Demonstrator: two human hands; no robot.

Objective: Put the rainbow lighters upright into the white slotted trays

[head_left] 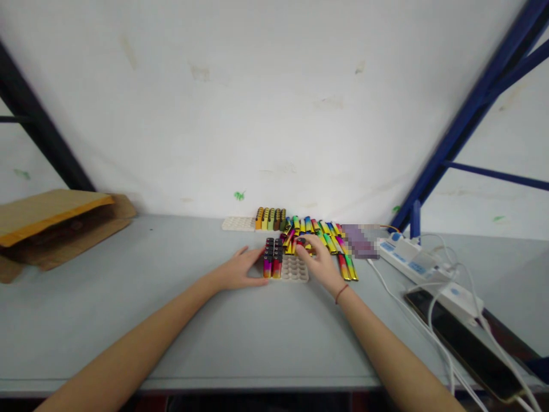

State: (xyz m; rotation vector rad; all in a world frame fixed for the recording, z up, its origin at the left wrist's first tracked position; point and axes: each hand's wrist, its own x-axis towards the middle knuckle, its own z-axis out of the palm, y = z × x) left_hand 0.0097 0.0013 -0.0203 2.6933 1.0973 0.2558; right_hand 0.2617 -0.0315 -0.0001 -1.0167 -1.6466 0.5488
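Observation:
A white moulded tray (297,269) lies on the grey table in front of me, with several rainbow-coloured lighters (273,258) standing in its left rows. My left hand (241,269) rests flat on the table against the tray's left side, fingers spread. My right hand (319,262) is over the tray's right end, fingers curled on a lighter (300,242) taken from the loose pile. The loose pile of coloured lighters (330,237) lies just behind and right of the tray. A second white tray (238,223) with a few gold and green lighters (271,218) stands further back.
A torn cardboard box (51,226) sits at the far left. A white power strip (414,260) with cables, a charger and a phone (465,340) lie at the right. Blue shelf struts (467,109) rise at the right; a white wall stands behind.

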